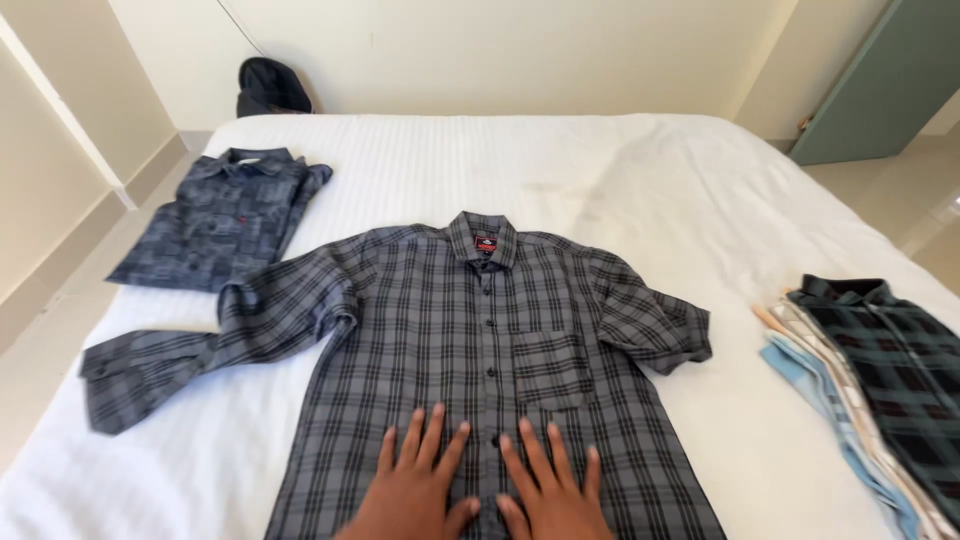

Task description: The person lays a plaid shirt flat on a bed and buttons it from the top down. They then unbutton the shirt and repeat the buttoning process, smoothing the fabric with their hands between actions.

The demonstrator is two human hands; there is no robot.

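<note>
grey plaid shirt (490,360) lies face up and buttoned on the white bed (650,190), collar toward the far wall and hem toward the person, spread nearly flat across the middle of the sheet. the left hand (415,490) and right hand (550,495) both rest flat on its lower front, just beside each other on either side of the button line, fingers spread and fully open, palms pressing on the cloth and gripping nothing. judging from how things lie, the shirt is laid out and being smoothed, but no fold is made in it yet: the long sleeve on the left trails out sideways, creased and doubled at the cuff end, and the sleeve on the right is bunched near the shoulder. a folded dark blue patterned shirt (225,215) sits well apart at the far left of the bed, seemingly finished. a stack of shirts (870,390), a dark green plaid on top, lies at the right edge. a dark bag (270,88) sits beyond the bed by the wall.
</note>
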